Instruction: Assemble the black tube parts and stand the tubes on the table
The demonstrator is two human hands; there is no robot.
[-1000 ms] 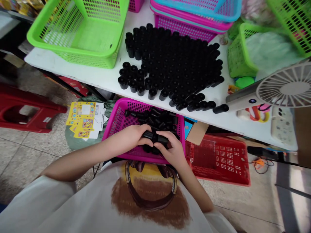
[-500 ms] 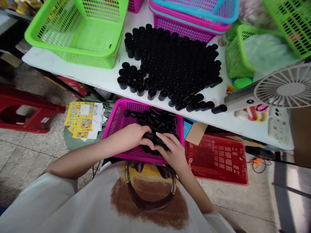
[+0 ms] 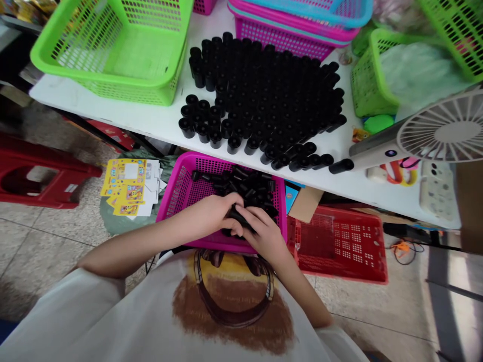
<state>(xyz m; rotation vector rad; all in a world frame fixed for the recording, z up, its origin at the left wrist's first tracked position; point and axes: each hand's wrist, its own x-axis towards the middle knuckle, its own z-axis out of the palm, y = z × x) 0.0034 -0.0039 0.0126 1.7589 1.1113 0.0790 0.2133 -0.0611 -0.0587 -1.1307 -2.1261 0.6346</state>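
Note:
My left hand [image 3: 213, 213] and my right hand [image 3: 264, 234] meet over a magenta plastic mesh basket [image 3: 181, 201], both closed around black plastic tubes [image 3: 238, 217]. The fingers hide most of these tubes. A loose heap of similar black tubes [image 3: 249, 186] lies in the basket just beyond my hands. On the white table [image 3: 143, 123] farther ahead, a dense block of black tubes [image 3: 264, 95] stands upright, open ends unclear. One black tube [image 3: 341, 166] lies on its side at the block's right corner.
A lime-green mesh basket [image 3: 113, 55] sits at the table's left, with stacked pink and blue baskets [image 3: 287, 30] behind the tubes. A desk fan [image 3: 441, 130] stands at right. A red crate [image 3: 339, 246] and printed yellow cards [image 3: 128, 186] lie on the floor beside the magenta basket.
My hands have drawn closer together over the basket, and my fingers now cover more of the black tubes. The view has shifted slightly.

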